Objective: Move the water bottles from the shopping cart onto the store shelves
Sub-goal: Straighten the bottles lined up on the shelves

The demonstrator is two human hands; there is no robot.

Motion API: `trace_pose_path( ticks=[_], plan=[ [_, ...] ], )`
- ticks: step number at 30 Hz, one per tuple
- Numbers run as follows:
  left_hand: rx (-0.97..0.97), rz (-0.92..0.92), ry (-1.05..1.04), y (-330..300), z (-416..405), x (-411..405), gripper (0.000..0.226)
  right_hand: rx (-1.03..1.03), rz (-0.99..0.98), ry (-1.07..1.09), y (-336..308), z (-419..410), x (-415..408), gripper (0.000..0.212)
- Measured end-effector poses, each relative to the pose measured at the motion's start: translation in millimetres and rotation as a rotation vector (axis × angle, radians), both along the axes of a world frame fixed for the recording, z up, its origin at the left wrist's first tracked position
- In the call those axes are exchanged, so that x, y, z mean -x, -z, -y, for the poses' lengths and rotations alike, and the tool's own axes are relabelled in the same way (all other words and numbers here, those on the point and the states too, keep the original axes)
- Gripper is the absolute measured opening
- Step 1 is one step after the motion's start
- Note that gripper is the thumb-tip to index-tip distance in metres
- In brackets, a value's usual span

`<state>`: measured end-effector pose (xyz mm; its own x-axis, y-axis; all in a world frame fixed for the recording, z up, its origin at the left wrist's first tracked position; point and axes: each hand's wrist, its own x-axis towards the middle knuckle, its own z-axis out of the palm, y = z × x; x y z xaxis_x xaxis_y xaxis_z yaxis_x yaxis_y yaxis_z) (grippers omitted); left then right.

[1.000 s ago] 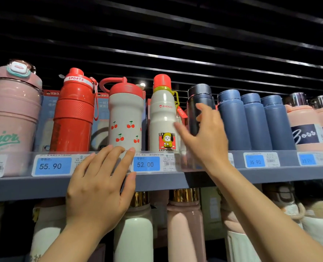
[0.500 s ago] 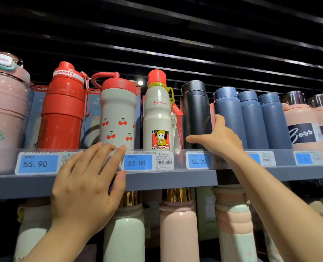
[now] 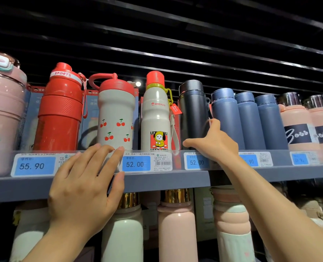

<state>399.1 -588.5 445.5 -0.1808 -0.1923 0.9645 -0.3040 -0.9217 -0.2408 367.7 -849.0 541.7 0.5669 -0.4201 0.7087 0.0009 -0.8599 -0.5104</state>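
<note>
Two hands at a shelf of water bottles, one bottle held.

On the grey shelf (image 3: 157,183), a pink tumbler (image 3: 2,114), a red sports bottle (image 3: 59,110) and a cherry-print bottle (image 3: 116,118) stand upright. The left hand (image 3: 83,188) lies flat on the shelf's front edge, fingers straight over the price tags (image 3: 34,165). Next comes a white cartoon bottle (image 3: 157,114). The right hand (image 3: 213,144) wraps thumb and fingers round the base of the black bottle (image 3: 192,110), upright on the shelf just beside three blue bottles (image 3: 249,118).

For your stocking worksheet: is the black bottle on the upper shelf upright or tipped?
Upright. The black bottle stands on its base, cap up, the right hand holding its lower part.
</note>
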Motion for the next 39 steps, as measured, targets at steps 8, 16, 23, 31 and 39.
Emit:
trace_pose_path(
  ticks=[8,16,23,31,39],
  plan=[
    [0.006,-0.024,-0.001,-0.1,0.1,2.6,0.045,-0.01,0.023,0.043,1.7,-1.8,-0.6,0.099],
    [0.0,-0.057,0.014,0.7,-2.4,2.3,0.046,0.033,0.076,-0.015,6.6,6.8,9.0,0.101],
    [0.116,-0.161,0.048,-0.4,18.3,15.8,0.05,0.052,0.311,-0.028,6.5,71.2,37.5,0.073],
    [0.067,-0.213,0.058,-12.4,177.0,25.9,0.051,0.073,0.28,-0.233,6.0,148.0,26.5,0.071],
    [0.095,-0.126,-0.044,-9.9,192.9,18.0,0.046,0.204,0.072,-0.218,-19.3,136.5,10.6,0.085]
  ],
)
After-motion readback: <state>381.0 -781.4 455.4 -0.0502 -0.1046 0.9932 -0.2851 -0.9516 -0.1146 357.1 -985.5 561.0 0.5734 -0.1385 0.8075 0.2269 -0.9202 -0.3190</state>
